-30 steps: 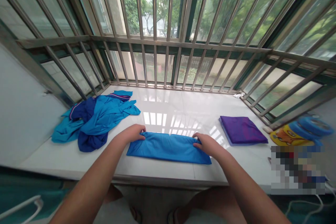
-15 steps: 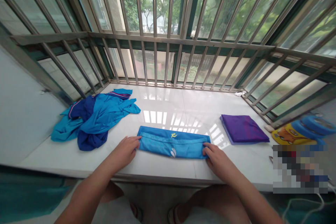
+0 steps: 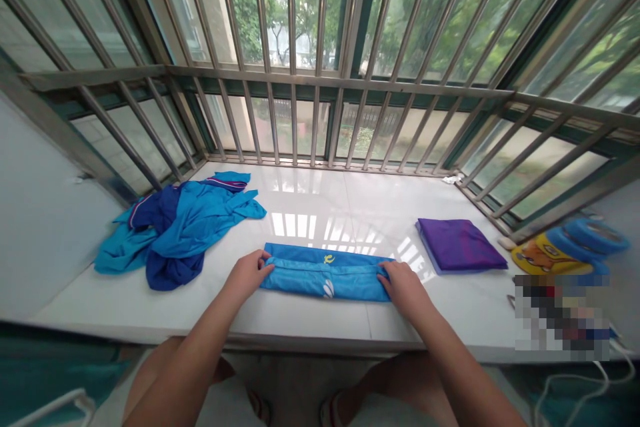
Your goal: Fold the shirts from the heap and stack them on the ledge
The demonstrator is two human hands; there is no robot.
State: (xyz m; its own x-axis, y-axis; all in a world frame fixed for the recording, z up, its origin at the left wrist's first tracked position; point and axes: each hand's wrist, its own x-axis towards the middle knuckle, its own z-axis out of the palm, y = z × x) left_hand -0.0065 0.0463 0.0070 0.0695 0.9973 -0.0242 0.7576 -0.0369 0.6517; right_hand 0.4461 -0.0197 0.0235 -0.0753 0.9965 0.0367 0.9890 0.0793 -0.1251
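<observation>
In front of me lies a bright blue cloth (image 3: 320,278), folded into a long flat strip with a yellow mark and a white print near its middle. My left hand (image 3: 250,273) pinches the strip's left end by the upper fold, thumb and fingers together. At the opposite end, my right hand (image 3: 406,285) has its fingers closed on the upper right corner. The cloth rests flat on the white sill (image 3: 310,317) between both hands. Whether it is a garment or a bag, I cannot tell.
A loose heap of blue and navy clothing (image 3: 200,220) lies left. To the right are a folded purple cloth (image 3: 463,245), a blue and yellow container (image 3: 560,250) and a blurred-out patch with white cables (image 3: 570,380). Metal bars (image 3: 315,80) line the window behind.
My right hand has shifted up and inward along the cloth's right end. My left fingers reach a little further over the left end, and the view has moved slightly.
</observation>
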